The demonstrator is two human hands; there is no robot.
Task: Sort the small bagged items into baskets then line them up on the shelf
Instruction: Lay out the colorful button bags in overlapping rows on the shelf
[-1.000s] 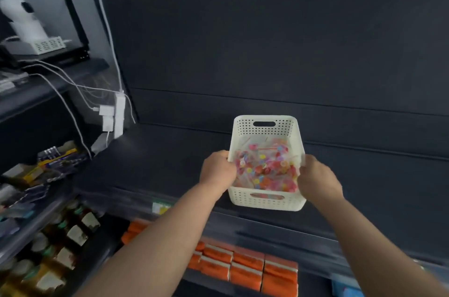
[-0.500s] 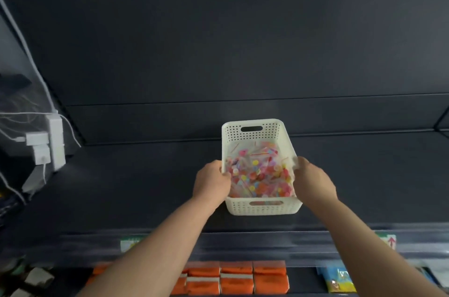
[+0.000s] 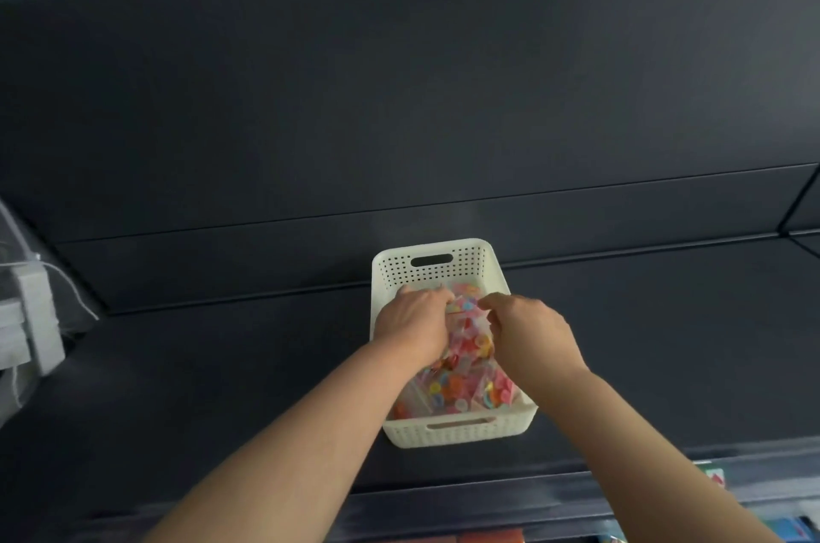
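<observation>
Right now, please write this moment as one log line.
basket: on shelf | left grip: inside basket, on bags | right grip: inside basket, on bags | hold: unclear

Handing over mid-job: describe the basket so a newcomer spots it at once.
Find the dark shelf under the dark back panel. Right of centre on it stands a white perforated basket with slot handles, left hand and right hand in it. Unlike the white plugs far left, it holds clear bags of colourful pieces.
</observation>
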